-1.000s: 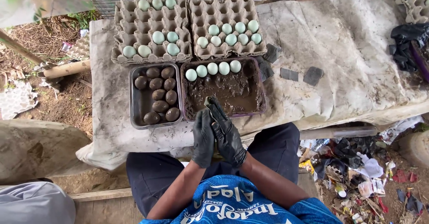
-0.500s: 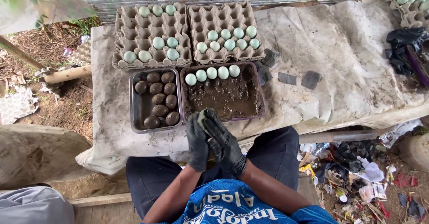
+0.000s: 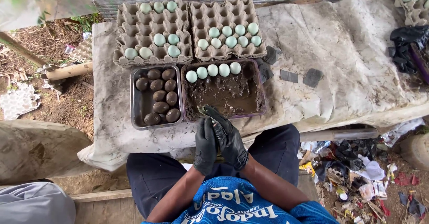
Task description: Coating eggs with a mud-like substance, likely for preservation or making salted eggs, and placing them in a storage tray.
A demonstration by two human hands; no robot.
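Gloved left hand (image 3: 205,145) and right hand (image 3: 230,139) pressed together over mud tray (image 3: 259,99), likely cupping an egg, hidden.

Both hands wear black gloves, the left hand (image 3: 205,145) and the right hand (image 3: 230,141), likely rubber with a slight sheen. The mud tray (image 3: 261,90) holds wet, glossy mud. The steel tray (image 3: 136,112) looks dull metal. Egg cartons (image 3: 129,16) are rough grey paper pulp; the worktop (image 3: 348,54) wears stained, wrinkled cloth.
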